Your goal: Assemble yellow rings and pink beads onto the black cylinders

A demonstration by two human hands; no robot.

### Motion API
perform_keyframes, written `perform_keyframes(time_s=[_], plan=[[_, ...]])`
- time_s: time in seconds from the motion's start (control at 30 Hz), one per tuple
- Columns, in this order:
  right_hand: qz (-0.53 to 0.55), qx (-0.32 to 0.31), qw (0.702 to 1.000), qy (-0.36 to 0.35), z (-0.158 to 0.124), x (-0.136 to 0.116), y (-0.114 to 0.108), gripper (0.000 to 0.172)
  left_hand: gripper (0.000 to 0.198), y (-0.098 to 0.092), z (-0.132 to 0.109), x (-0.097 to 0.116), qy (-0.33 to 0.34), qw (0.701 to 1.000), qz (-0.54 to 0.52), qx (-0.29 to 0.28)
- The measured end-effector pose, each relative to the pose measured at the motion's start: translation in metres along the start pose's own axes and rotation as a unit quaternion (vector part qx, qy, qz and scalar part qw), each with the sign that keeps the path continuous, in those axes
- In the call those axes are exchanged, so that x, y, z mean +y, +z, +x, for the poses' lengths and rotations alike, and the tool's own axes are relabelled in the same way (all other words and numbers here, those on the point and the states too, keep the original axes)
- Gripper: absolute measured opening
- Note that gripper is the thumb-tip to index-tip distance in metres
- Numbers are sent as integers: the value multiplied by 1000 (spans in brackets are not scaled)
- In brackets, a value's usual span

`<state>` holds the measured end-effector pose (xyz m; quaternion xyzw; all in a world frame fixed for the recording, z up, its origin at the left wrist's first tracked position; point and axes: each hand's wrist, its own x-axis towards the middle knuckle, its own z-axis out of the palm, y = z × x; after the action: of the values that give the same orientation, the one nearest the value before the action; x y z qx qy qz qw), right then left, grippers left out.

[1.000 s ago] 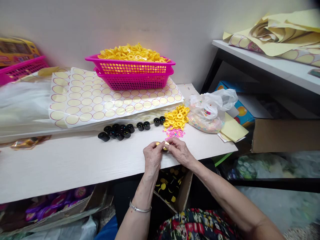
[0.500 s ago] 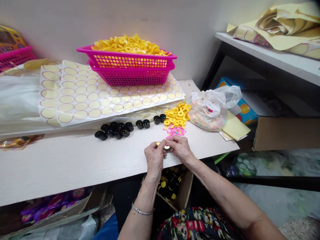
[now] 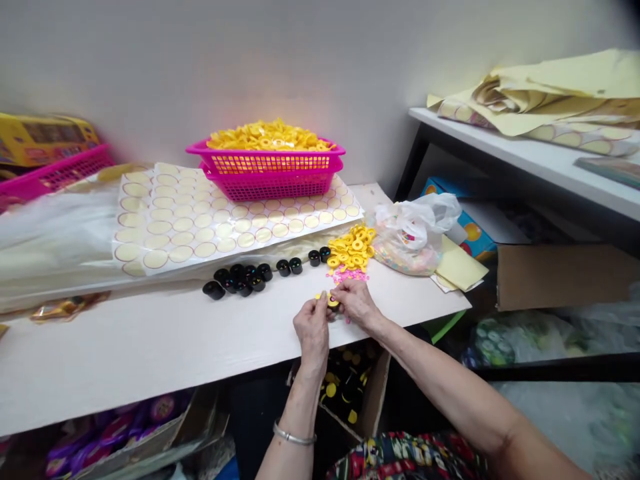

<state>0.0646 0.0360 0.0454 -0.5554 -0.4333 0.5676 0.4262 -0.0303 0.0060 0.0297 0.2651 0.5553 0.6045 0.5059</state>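
While we hold, grip: left hand (image 3: 313,327), right hand (image 3: 356,305) pinched on yellow cap (image 3: 331,301).
Bearing: midway, equally near both.

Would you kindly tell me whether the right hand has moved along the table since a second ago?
No. The right hand remains just in front of the pink beads, as before.

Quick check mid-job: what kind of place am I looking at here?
Most likely a small hand-assembly workbench. A pink plastic basket heaped with yellow plastic rings sits on sheets of round stickers, small black caps line the white table, and the left hand and right hand pinch one small yellow-and-black piece.
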Motion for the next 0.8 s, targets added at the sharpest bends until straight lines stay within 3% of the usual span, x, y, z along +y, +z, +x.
perform_keyframes(time_s=[0.1, 0.2, 0.3, 0.37, 0.47, 0.53, 0.63, 0.8], plan=[[16, 3, 1000, 19, -2, -2, 1, 20, 26, -6, -3, -4, 27, 998, 2, -48], [51, 6, 999, 11, -11, -4, 2, 20, 39, -9, -6, -6, 69, 995, 58, -49], [81, -19, 996, -23, -26, -6, -1, 22, 36, -11, -13, -2, 107, 988, 90, -60], [102, -7, 994, -25, -35, -6, -7, 25, 35, -13, -22, 4, 122, 982, 104, -103], [147, 10, 988, 44, -46, -3, -20, 30, 36, -18, -35, 14, 139, 966, 126, -177], [192, -73, 973, 107, -50, 1, -30, 32, 36, -21, -42, 19, 162, 955, 149, -201], [250, -235, 926, 158, -56, 7, -43, 34, 38, -24, -46, 18, 202, 932, 186, -238], [247, -338, 895, 153, -58, 17, -61, 40, 38, -22, -52, 13, 230, 896, 235, -297]])
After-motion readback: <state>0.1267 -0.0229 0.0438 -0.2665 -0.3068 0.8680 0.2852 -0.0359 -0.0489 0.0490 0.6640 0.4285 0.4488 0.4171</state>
